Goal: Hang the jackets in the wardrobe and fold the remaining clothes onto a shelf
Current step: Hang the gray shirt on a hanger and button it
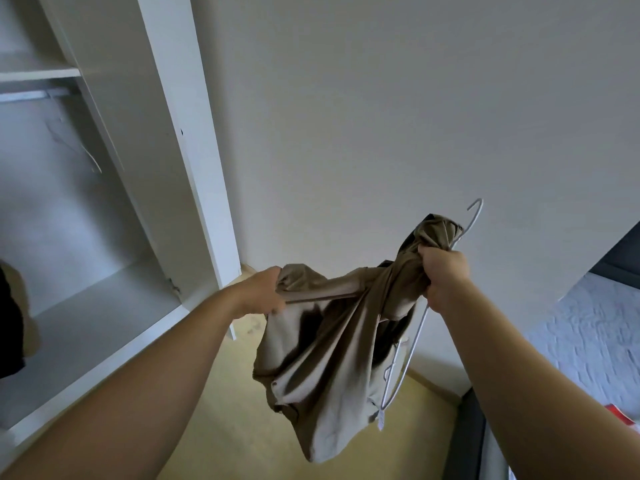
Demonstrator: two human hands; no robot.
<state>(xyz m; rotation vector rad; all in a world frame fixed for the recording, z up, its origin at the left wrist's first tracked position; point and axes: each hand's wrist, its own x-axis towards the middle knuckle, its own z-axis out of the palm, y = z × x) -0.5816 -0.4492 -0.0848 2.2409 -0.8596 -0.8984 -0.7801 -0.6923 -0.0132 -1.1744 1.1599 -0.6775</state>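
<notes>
A tan jacket (325, 344) hangs bunched in mid-air between my two hands, in front of a white wall. My left hand (265, 291) grips one side of the fabric. My right hand (445, 277) clutches the jacket's upper part together with a white wire hanger (403, 362), whose hook sticks up above my fist and whose frame hangs down behind the cloth. The open white wardrobe (194, 161) stands to the left, with a hanging rail (31, 96) under its top shelf.
A dark and tan garment (14, 327) hangs at the wardrobe's left edge. An empty hanger (91, 159) dangles inside. A bed with a pale quilt (588, 344) lies at the right, a red item (623, 415) on it. The floor is yellowish.
</notes>
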